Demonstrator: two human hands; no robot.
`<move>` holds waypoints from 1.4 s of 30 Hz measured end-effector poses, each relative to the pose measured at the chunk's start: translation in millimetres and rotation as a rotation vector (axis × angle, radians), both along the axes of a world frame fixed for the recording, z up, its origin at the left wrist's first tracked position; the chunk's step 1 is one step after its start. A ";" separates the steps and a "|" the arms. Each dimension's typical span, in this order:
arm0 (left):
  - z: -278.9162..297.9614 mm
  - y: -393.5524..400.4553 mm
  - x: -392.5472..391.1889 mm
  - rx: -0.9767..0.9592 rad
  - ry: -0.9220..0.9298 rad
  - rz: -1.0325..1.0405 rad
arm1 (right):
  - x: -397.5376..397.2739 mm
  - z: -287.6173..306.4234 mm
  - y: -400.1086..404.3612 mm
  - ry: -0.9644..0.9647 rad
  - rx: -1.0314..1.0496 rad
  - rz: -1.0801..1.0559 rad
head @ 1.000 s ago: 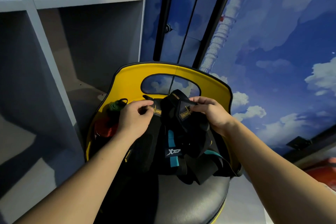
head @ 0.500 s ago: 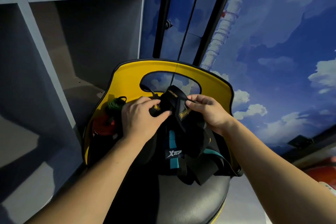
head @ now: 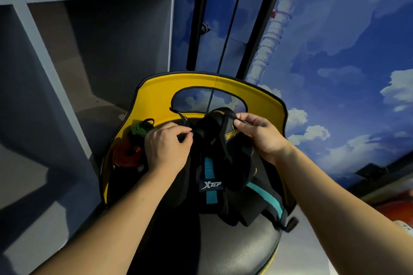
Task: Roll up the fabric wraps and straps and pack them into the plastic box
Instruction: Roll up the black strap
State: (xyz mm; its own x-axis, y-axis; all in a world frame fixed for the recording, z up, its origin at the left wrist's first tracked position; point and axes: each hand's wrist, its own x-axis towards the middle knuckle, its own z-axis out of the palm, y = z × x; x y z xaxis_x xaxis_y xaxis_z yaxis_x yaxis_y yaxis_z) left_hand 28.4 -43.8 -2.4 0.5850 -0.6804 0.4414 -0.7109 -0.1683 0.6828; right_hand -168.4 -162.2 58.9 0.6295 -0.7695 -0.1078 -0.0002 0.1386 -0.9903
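Since a second ago my left hand [head: 166, 148] has slid right to pinch the black strap [head: 220, 131] my right hand [head: 260, 134] pinches above the chair seat [head: 241, 250]; unevenly tensioned, I judge the roll could unravel; no plastic box visible.

White "XTEP" logo reads clearly on a dark patch [head: 211, 185] sewn over a teal-striped strap [head: 209, 194]. Black wrap [head: 215, 131] carries a label [head: 231, 133] with yellow lettering, too blurred to read.
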 end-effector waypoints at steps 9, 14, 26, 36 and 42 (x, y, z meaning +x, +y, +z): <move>-4.8 -1.9 3.5 0.106 0.069 0.077 | 3.9 28.9 -6.0 -0.035 -0.117 -0.169; 14.9 3.0 15.2 0.069 0.214 0.114 | 3.3 28.6 -4.2 -0.006 -0.097 -0.188; 85.8 13.4 32.6 -0.138 0.569 -0.087 | 23.0 61.2 9.3 -0.105 -0.100 -0.092; 133.2 3.7 8.9 -0.201 0.759 -0.262 | 34.0 86.3 31.7 -0.226 -0.072 0.008; 146.1 -0.1 -2.6 -0.209 0.970 -0.317 | 35.9 94.7 38.8 -0.240 -0.019 -0.047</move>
